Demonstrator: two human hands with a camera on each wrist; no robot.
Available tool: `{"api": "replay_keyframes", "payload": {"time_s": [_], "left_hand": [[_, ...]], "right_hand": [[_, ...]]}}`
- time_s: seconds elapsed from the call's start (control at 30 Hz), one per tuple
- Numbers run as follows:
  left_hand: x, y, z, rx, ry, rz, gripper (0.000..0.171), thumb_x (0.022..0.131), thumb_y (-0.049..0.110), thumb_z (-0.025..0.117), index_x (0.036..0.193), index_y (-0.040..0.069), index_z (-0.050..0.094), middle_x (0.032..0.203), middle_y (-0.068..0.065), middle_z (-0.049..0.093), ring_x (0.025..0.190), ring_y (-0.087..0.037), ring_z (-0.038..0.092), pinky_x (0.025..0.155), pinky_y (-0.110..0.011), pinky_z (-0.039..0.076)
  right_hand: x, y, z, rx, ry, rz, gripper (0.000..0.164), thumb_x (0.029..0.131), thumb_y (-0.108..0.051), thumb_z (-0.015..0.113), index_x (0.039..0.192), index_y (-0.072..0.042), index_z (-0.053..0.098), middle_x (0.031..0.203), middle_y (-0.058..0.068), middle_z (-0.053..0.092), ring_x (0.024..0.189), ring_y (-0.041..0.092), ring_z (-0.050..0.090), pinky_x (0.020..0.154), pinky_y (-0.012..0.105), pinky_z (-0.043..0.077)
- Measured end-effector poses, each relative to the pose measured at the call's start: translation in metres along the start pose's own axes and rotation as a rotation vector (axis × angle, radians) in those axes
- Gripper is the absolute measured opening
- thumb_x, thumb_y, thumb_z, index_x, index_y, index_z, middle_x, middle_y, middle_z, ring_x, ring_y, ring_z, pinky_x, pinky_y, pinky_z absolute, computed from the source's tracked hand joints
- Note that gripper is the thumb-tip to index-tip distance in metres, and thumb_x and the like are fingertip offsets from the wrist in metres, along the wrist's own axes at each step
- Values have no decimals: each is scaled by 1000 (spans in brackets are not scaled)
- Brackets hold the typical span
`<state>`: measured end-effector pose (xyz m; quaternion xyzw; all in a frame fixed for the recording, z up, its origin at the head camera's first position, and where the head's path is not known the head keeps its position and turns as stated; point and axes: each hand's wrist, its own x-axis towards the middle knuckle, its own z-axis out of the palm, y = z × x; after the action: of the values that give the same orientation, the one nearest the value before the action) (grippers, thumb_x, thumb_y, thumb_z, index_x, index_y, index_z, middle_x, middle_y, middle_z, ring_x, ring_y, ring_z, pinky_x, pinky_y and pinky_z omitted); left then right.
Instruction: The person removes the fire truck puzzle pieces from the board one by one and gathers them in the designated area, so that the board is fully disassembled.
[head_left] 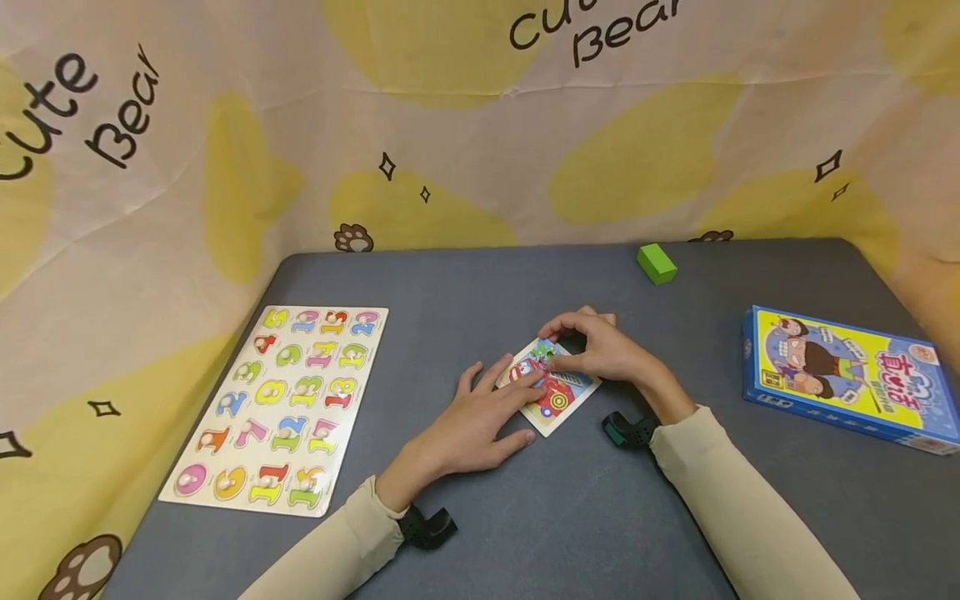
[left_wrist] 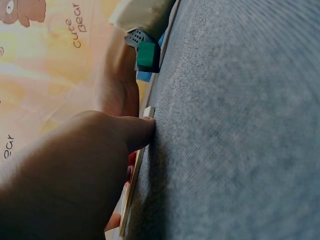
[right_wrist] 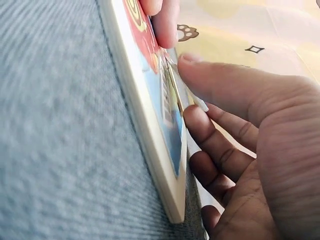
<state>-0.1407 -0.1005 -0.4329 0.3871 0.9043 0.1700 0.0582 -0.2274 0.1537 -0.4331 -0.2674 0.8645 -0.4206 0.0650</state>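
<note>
1. Nearest us, two pale sleeves (head_left: 341, 537) reach in over the grey tabletop (head_left: 525, 542), a dark strap at each wrist.
2. Here's the left hand (head_left: 480, 423), fingers spread and extended over the little picture board (head_left: 558, 398), holding nothing in a grasp; its thumb touches the board's edge, by the left wrist view. A steadying hand, I'd judge.
3. And the board itself! Flat on the tabletop between the hands, turned cornerwise, bright with red, blue and green.
4. Over to the right hand (head_left: 603, 343), bent in at the board's far side: thumb and forefinger nearly closed, pinching a thin piece (right_wrist: 199, 101) that tilts against the board.
5. So the step looks like working one piece in or out of the picture; which way, I cannot tell. The next move calls for a firm left hand and a light, level pinch.
6. Well out left, a number board (head_left: 335, 454) full of coloured, knobbed numerals; far right, a blue and yellow box (head_left: 847, 379) lying flat.
7. Farther off, a green block (head_left: 657, 264) near the back edge.
8. Behind everything, yellow-patched cloth (head_left: 465, 125) with "Cute Bear" lettering and paw prints.
</note>
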Motion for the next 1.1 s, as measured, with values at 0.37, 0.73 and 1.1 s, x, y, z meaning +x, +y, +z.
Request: {"api": "replay_keyframes", "payload": {"time_s": [0.37, 0.73, 1.1], "left_hand": [[-1, 1, -1, -2, 5, 1, 60, 101, 43, 60, 155, 26, 44, 167, 6, 33, 159, -34, 15, 120, -67, 12], [-1, -1, 1, 19, 15, -6, 59, 101, 46, 59, 155, 27, 45, 165, 5, 36, 159, -33, 16, 120, -66, 13], [-3, 2, 0, 31, 5, -5, 58, 101, 46, 57, 154, 27, 45, 165, 5, 37, 159, -33, 17, 120, -67, 14]], "right_hand": [[1, -5, 5, -50, 43, -32, 35, 78, -19, 89, 109, -13, 73, 101, 3, 71, 96, 20, 49, 89, 44, 16], [1, -7, 7, -89, 57, -47, 30, 80, -20, 88, 105, -13, 74, 93, 0, 67, 92, 19, 49, 86, 44, 16], [0, -4, 4, -52, 57, -45, 31, 83, -14, 83, 112, -12, 72, 97, 2, 65, 94, 20, 51, 84, 42, 18]]}}
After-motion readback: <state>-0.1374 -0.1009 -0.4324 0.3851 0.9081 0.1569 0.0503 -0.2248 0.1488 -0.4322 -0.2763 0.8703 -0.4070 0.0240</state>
